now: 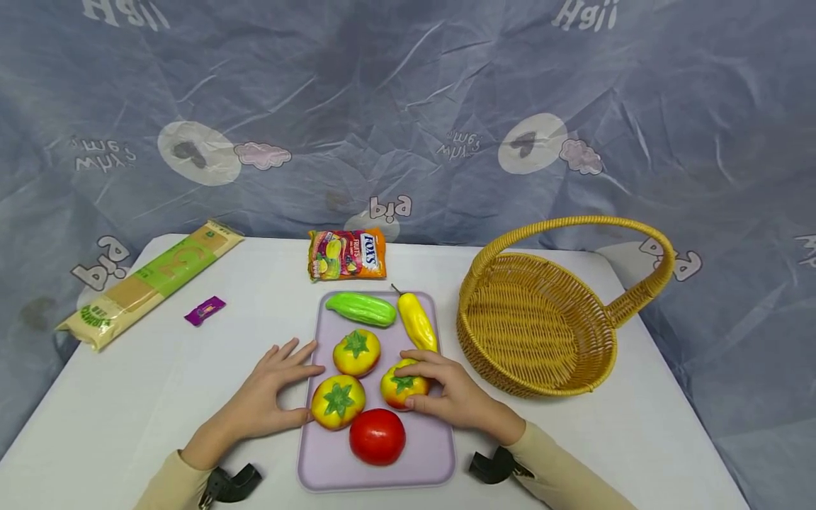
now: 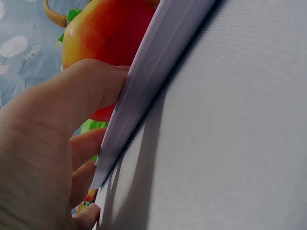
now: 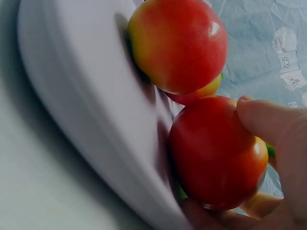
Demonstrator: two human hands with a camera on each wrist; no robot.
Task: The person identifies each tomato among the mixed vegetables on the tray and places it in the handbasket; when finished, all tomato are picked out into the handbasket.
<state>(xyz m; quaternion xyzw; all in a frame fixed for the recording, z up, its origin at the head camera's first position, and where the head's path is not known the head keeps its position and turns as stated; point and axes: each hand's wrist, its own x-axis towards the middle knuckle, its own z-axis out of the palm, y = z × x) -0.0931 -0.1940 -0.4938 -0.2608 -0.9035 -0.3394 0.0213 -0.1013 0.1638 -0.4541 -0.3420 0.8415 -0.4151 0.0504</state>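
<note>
My right hand (image 1: 452,393) grips a yellow-and-red toy tomato (image 1: 398,393) with a green leafy top. In the right wrist view, thumb and fingers surround this tomato (image 3: 216,153), close above the tray. My left hand (image 1: 274,393) has its fingers spread at the left side of the lilac tray (image 1: 376,480). Its thumb touches the rim (image 2: 136,91) in the left wrist view, close to a second tomato (image 1: 334,412). Another yellow tomato (image 1: 355,361), a red tomato (image 1: 377,437), a green cucumber-like vegetable (image 1: 361,309) and a yellow chili pepper (image 1: 417,322) lie on the tray.
A wicker basket (image 1: 612,354) with a tall handle stands to the right of the tray. Behind the tray lies a candy bag (image 1: 347,255). On the left are a long noodle packet (image 1: 153,283) and a small purple wrapped candy (image 1: 205,310). A patterned cloth hangs behind the table.
</note>
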